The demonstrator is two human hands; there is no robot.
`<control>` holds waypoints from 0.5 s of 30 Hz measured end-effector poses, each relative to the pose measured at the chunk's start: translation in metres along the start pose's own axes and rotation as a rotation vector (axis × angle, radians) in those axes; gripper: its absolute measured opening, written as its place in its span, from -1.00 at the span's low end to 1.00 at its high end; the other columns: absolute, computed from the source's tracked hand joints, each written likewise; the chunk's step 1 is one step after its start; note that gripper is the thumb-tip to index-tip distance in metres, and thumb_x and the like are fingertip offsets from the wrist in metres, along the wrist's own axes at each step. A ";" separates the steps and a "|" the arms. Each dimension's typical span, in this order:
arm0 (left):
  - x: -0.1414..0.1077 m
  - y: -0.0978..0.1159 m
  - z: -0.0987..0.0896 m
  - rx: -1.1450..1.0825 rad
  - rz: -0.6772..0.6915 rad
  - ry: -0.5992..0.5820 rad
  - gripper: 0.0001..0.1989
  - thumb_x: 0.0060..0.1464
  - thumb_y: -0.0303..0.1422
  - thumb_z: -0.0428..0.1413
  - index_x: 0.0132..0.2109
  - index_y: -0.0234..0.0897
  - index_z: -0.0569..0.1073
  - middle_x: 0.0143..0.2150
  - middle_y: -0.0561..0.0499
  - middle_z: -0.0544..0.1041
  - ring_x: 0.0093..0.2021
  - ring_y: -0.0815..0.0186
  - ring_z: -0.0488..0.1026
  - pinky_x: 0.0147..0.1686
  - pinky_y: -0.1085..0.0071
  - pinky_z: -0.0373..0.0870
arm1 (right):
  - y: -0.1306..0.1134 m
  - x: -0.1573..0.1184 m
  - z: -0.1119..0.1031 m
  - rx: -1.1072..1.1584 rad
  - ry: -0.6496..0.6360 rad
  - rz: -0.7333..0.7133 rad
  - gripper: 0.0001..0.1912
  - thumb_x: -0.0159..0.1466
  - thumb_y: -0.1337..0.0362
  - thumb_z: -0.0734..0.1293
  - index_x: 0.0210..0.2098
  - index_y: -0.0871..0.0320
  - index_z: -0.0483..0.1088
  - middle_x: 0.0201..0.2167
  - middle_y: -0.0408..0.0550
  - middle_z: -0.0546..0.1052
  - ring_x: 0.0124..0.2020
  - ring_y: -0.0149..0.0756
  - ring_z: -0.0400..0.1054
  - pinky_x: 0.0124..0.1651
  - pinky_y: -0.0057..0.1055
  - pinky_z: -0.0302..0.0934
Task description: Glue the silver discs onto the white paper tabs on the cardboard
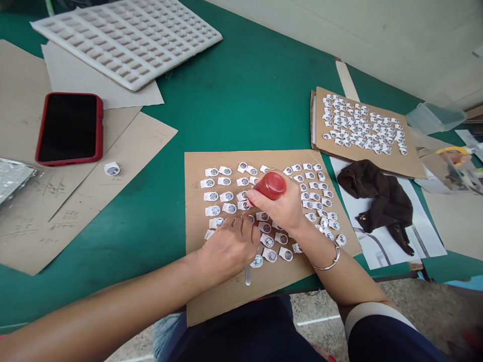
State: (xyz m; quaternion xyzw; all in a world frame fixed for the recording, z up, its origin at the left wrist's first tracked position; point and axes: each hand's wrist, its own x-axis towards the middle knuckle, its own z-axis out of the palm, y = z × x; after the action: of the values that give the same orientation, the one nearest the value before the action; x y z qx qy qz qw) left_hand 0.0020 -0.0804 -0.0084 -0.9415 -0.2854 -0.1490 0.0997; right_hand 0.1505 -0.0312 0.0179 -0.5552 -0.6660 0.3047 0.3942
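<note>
A cardboard sheet [226,296] lies at the table's front edge, bearing rows of small white tabs with round pieces [286,254]. My right hand [283,203] is wrapped round a red bottle [272,185] above the middle of the sheet; the bottle's lower end is hidden. Just left of it, my left hand [232,246] rests low over the tabs with its fingers curled. A thin metallic handle [247,276] sticks out below that hand, so the hand is closed round a slim tool, mostly hidden by the fingers.
A white grid tray [132,42] stands at the back left, near a red-cased phone [69,128] and a single tab [112,169]. At right are a second cardboard sheet with tabs [362,151], black cloth [377,201], a clear container [435,118] and yellow-handled scissors [453,149].
</note>
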 end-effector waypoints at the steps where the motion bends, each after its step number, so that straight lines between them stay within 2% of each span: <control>1: 0.000 0.000 0.000 0.002 -0.001 0.003 -0.82 -0.02 -0.65 -0.11 -0.36 -0.46 0.37 -0.37 -0.31 0.50 -0.44 0.12 0.46 -0.50 0.27 0.38 | 0.000 0.000 0.000 0.000 -0.004 -0.005 -0.74 -0.02 0.10 0.41 -0.45 0.09 0.31 -0.49 -0.16 0.41 -0.46 -0.35 0.29 -0.32 -0.31 0.24; 15: 0.000 0.001 0.001 0.004 -0.009 0.037 -0.81 -0.01 -0.67 -0.11 -0.42 -0.42 0.34 -0.47 -0.22 0.48 -0.47 0.18 0.43 -0.48 0.28 0.39 | 0.001 0.000 0.003 -0.062 0.011 -0.117 -0.74 0.02 0.12 0.41 -0.46 0.13 0.30 -0.51 -0.19 0.38 -0.46 -0.43 0.27 -0.32 -0.40 0.21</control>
State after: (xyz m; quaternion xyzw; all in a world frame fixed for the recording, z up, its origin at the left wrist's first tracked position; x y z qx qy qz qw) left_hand 0.0027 -0.0808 -0.0096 -0.9370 -0.2881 -0.1663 0.1064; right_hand 0.1480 -0.0310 0.0158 -0.5288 -0.7042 0.2572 0.3978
